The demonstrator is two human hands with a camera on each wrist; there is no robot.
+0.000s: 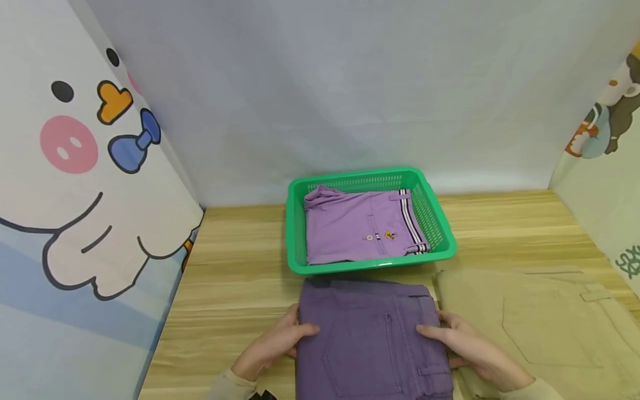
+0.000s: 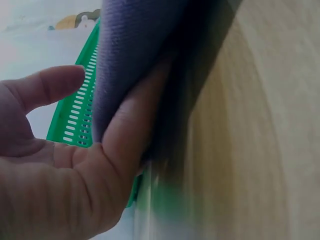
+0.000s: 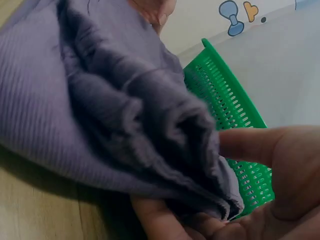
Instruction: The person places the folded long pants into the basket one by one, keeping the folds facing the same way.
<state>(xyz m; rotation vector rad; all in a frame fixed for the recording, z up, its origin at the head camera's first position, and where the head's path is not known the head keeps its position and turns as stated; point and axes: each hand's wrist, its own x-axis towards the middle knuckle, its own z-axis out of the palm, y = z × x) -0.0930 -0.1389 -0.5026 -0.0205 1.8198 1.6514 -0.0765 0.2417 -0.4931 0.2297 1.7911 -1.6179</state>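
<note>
Folded dark purple trousers (image 1: 362, 339) lie in front of the green basket, between both hands. My left hand (image 1: 275, 341) grips their left edge, thumb on top; in the left wrist view its fingers (image 2: 135, 115) reach under the purple cloth (image 2: 130, 45). My right hand (image 1: 472, 350) holds the waistband side, thumb on top. The right wrist view shows the layered edge of the trousers (image 3: 125, 115) between the thumb and the fingers of my right hand (image 3: 270, 185), which are under the cloth.
The green basket (image 1: 372, 266) stands behind, holding folded light purple trousers (image 1: 345, 228) with a striped waistband. Folded khaki trousers (image 1: 545, 328) lie at the right on the wooden table (image 1: 225, 266). Printed curtains (image 1: 90, 166) hang at the sides and a plain one behind.
</note>
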